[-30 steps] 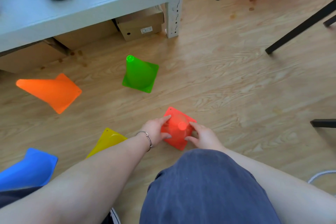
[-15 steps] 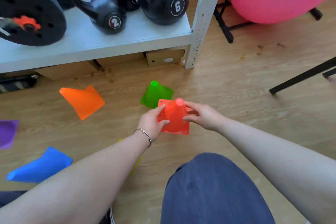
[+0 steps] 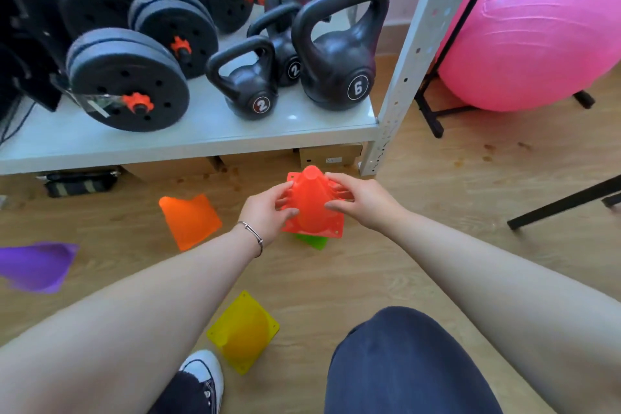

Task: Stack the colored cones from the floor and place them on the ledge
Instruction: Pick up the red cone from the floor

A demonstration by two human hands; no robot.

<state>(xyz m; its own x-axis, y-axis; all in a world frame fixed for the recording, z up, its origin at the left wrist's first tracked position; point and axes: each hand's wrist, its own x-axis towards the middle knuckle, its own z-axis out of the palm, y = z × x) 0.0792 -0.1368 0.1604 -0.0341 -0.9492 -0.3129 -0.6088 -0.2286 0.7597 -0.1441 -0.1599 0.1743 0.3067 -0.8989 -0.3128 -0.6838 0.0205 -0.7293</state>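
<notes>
A red cone (image 3: 312, 205) is held upright above the floor, with my left hand (image 3: 267, 212) gripping its left side and my right hand (image 3: 361, 200) its right side. Directly under it a green cone (image 3: 312, 241) shows only as a sliver of its base. An orange cone (image 3: 190, 220) lies on its side to the left. At the far left lies a purple cone (image 3: 37, 265). A yellow cone (image 3: 243, 331) stands on the floor near my shoe. The white shelf ledge (image 3: 201, 134) runs across just beyond the cones.
Black kettlebells (image 3: 339, 54) and weight plates (image 3: 127, 81) crowd the shelf. Cardboard boxes (image 3: 331, 156) sit under it. A white shelf post (image 3: 403, 67) rises at right, beside a pink exercise ball (image 3: 537, 27). Black stand legs (image 3: 564, 203) cross the wood floor at right.
Both hands lifted the red cone off the floor and carried it forward until it hangs over the green cone. My view tilted up, revealing the shelf and its weights.
</notes>
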